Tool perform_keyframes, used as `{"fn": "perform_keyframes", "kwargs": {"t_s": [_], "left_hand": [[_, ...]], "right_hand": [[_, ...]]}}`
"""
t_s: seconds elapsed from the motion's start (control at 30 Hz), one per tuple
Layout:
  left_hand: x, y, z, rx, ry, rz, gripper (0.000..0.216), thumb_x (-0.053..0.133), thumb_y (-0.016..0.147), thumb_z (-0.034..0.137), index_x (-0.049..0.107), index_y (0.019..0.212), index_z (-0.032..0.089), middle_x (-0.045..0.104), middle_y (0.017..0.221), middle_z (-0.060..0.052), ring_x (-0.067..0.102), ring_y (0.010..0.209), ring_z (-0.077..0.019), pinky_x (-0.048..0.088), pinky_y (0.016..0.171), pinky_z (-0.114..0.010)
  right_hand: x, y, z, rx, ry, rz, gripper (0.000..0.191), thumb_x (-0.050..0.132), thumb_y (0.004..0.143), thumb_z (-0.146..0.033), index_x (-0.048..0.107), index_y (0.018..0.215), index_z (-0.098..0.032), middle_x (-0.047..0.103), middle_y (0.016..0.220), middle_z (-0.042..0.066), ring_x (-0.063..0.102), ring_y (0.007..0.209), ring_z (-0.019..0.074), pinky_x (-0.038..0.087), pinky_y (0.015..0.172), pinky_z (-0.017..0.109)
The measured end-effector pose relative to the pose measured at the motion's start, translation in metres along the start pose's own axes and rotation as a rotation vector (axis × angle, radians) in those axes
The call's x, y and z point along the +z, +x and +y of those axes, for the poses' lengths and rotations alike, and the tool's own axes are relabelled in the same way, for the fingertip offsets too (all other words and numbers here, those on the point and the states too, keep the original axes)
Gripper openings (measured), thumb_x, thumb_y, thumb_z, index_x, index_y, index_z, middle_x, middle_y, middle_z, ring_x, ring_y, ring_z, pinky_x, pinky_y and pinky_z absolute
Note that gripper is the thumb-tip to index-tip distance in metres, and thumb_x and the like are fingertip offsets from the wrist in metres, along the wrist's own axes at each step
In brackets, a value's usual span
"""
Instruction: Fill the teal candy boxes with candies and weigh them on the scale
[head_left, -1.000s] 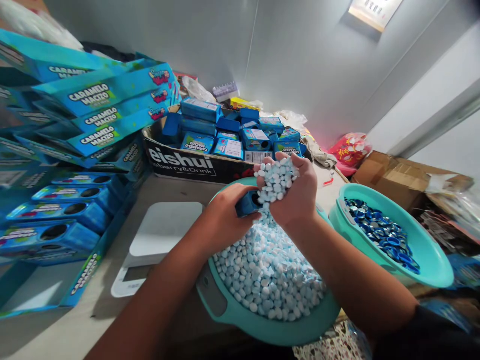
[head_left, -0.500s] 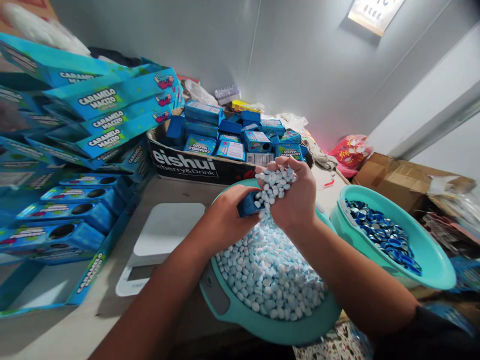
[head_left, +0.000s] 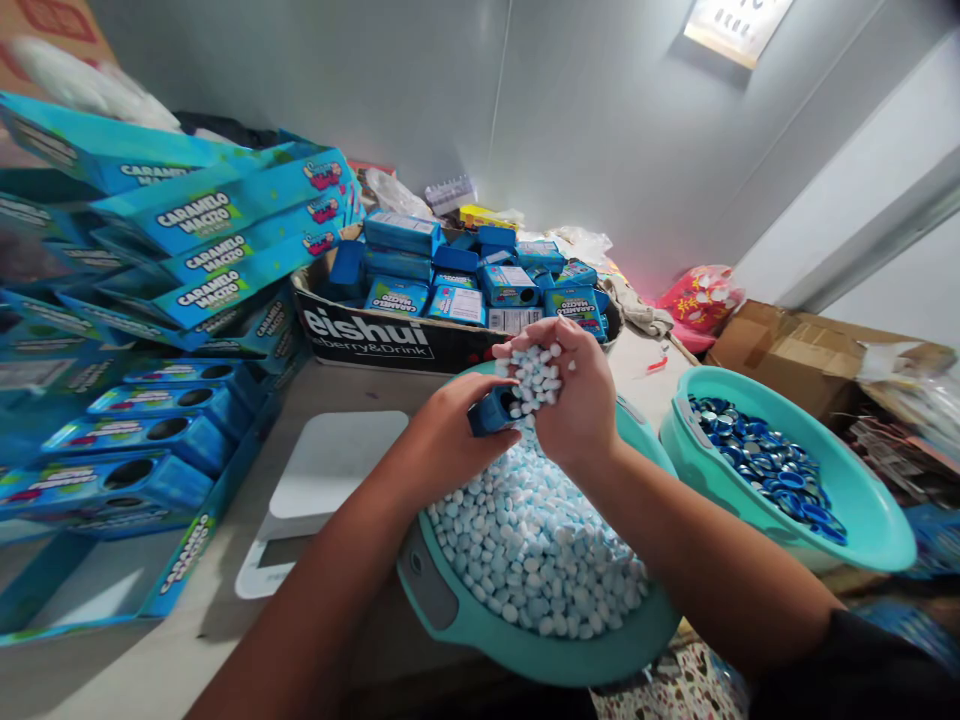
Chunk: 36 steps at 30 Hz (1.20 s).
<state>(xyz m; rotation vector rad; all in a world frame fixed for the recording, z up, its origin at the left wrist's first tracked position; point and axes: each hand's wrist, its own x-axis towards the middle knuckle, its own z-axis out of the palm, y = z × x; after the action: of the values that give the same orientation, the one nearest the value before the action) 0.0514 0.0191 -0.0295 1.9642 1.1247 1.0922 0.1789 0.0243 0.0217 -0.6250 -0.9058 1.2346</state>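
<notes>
My left hand (head_left: 451,428) is wrapped round a small blue box (head_left: 489,412), tilted with its dark round opening toward the right. Cupped beside that opening, my right hand (head_left: 577,395) holds a heap of small white and pale-blue candies (head_left: 537,378). Some candies lie right at the mouth of the box. Both hands are above a turquoise basin (head_left: 525,655) filled with loose candies (head_left: 551,545) of the same kind. How full the box is cannot be seen.
A white scale (head_left: 337,465) stands left of the basin. Farther left are stacked blue display trays (head_left: 217,215) and boxes with round holes (head_left: 150,430). Behind sits a black carton (head_left: 367,335) of blue boxes. At right, another turquoise basin (head_left: 874,520) holds shiny blue lids (head_left: 772,475).
The heap in my right hand has become smaller as candies moved toward the box opening. My right hand has shifted slightly left, and the left hand still grips the box.
</notes>
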Motion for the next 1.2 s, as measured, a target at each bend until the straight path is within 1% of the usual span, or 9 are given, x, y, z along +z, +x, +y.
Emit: {"fn": "perform_keyframes", "kwargs": {"t_s": [0.1,0.2,0.3,0.43,0.57,0.7,0.87,1.03,1.2], "left_hand": [[-0.0009,-0.0002,0.0004,-0.021,-0.004,-0.002,0.045,0.074,0.073,0.024,0.065,0.117,0.022,0.068,0.118,-0.004,0.063,0.107,-0.0246,0.050,0.097,-0.038],[-0.0010,0.0002,0.0008,0.003,0.022,-0.016,0.038,0.073,0.073,0.022,0.067,0.111,0.022,0.069,0.114,-0.003,0.063,0.104,-0.0238,0.051,0.094,-0.036],[-0.0007,0.0003,0.0006,0.035,0.050,-0.019,0.040,0.073,0.074,0.023,0.066,0.113,0.024,0.068,0.116,-0.003,0.063,0.104,-0.0235,0.051,0.094,-0.035],[0.0001,-0.0007,0.0003,0.029,0.064,-0.018,0.043,0.073,0.075,0.022,0.065,0.117,0.024,0.068,0.119,-0.003,0.063,0.107,-0.0241,0.050,0.096,-0.036],[0.0005,-0.0023,0.0008,0.043,0.044,0.003,0.054,0.075,0.075,0.027,0.060,0.126,0.024,0.066,0.124,-0.004,0.061,0.112,-0.0250,0.049,0.099,-0.036],[-0.0006,-0.0029,0.0020,0.108,0.015,0.023,0.039,0.072,0.079,0.025,0.063,0.116,0.025,0.066,0.120,-0.002,0.061,0.112,-0.0223,0.051,0.094,-0.033],[-0.0014,-0.0035,0.0033,0.192,0.018,0.053,0.035,0.071,0.081,0.026,0.062,0.114,0.023,0.065,0.120,-0.004,0.059,0.113,-0.0214,0.050,0.094,-0.033],[-0.0007,-0.0033,0.0048,0.157,-0.004,0.063,0.032,0.074,0.080,0.031,0.064,0.108,0.020,0.067,0.107,-0.004,0.062,0.101,-0.0204,0.052,0.088,-0.033],[-0.0001,-0.0038,0.0041,0.149,-0.044,0.082,0.032,0.072,0.079,0.027,0.064,0.109,0.020,0.067,0.111,-0.004,0.062,0.102,-0.0201,0.052,0.084,-0.031]], "right_hand": [[-0.0006,0.0018,0.0004,0.020,-0.021,-0.003,0.024,0.050,0.089,-0.028,0.063,0.073,-0.017,0.063,0.068,0.002,0.068,0.072,0.0179,0.052,0.066,0.027],[-0.0011,0.0051,0.0010,0.030,-0.018,0.008,0.023,0.052,0.092,-0.029,0.062,0.076,-0.017,0.062,0.066,0.001,0.068,0.070,0.0178,0.052,0.061,0.025],[-0.0018,0.0078,0.0022,0.015,-0.010,0.014,0.021,0.054,0.096,-0.031,0.061,0.081,-0.018,0.061,0.065,0.000,0.068,0.068,0.0171,0.050,0.056,0.023],[-0.0021,0.0083,0.0023,0.029,-0.002,-0.004,0.025,0.055,0.098,-0.035,0.060,0.079,-0.019,0.058,0.062,-0.001,0.066,0.065,0.0151,0.047,0.053,0.021],[-0.0011,0.0079,-0.0002,0.078,0.030,-0.024,0.031,0.060,0.096,-0.044,0.059,0.077,-0.019,0.056,0.057,-0.003,0.063,0.061,0.0142,0.044,0.049,0.019],[0.0015,0.0072,-0.0039,0.093,0.052,-0.058,0.037,0.062,0.095,-0.050,0.059,0.076,-0.019,0.056,0.056,-0.003,0.062,0.060,0.0145,0.044,0.048,0.020],[0.0035,0.0057,-0.0066,0.091,0.043,-0.097,0.040,0.057,0.098,-0.051,0.059,0.074,-0.019,0.054,0.055,-0.003,0.059,0.057,0.0128,0.043,0.049,0.020],[-0.0006,0.0062,-0.0035,0.058,0.074,-0.131,0.041,0.059,0.096,-0.056,0.059,0.076,-0.020,0.053,0.056,-0.003,0.058,0.056,0.0127,0.043,0.049,0.021],[-0.0025,0.0077,-0.0014,0.074,0.046,-0.207,0.043,0.064,0.091,-0.061,0.058,0.076,-0.020,0.053,0.057,-0.003,0.056,0.056,0.0135,0.044,0.052,0.024]]}}
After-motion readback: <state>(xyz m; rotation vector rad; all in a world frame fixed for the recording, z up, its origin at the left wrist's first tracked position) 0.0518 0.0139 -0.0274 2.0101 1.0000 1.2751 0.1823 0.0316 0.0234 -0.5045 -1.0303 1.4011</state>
